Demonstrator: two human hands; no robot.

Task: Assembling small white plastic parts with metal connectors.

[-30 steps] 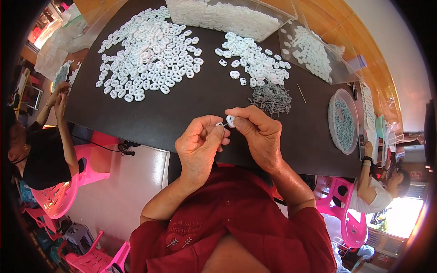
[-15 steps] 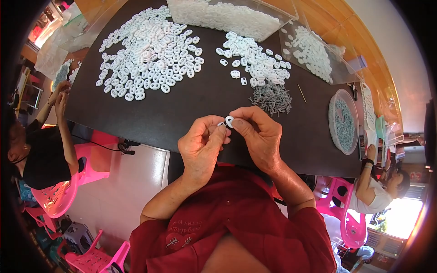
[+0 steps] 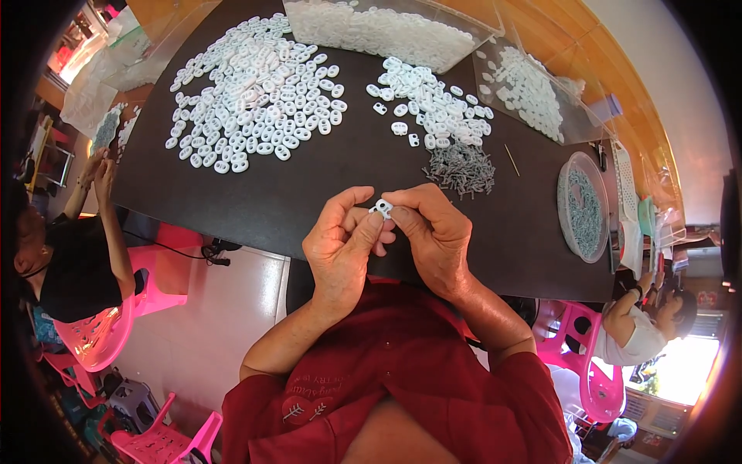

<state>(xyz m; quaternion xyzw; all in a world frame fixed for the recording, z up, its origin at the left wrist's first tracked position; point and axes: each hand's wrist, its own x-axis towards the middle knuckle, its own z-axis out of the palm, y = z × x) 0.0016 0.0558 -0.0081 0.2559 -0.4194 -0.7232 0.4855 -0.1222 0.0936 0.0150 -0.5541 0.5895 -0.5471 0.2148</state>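
Close together over the near edge of the dark table, both my hands pinch a small white plastic piece [image 3: 382,206] with a dark hole in it. My left hand [image 3: 344,240] has thumb and forefinger closed on its left side. The thumb and fingertips of my right hand [image 3: 433,232] grip its right side. Whether it is one part or two fitted together I cannot tell. Beyond my hands lie a heap of small white plastic pieces [image 3: 433,97] and a pile of small grey pins [image 3: 461,168].
A large spread of white oval two-hole pieces [image 3: 255,100] covers the table's far left. Clear bins [image 3: 386,31] of white parts stand at the back. At right sit a thin stick [image 3: 512,159] and a round tub [image 3: 583,205] of grey pins. Other people sit left and right.
The white piece in my right fingers has come down and left against the one in my left fingers. My right hand has shifted slightly left.
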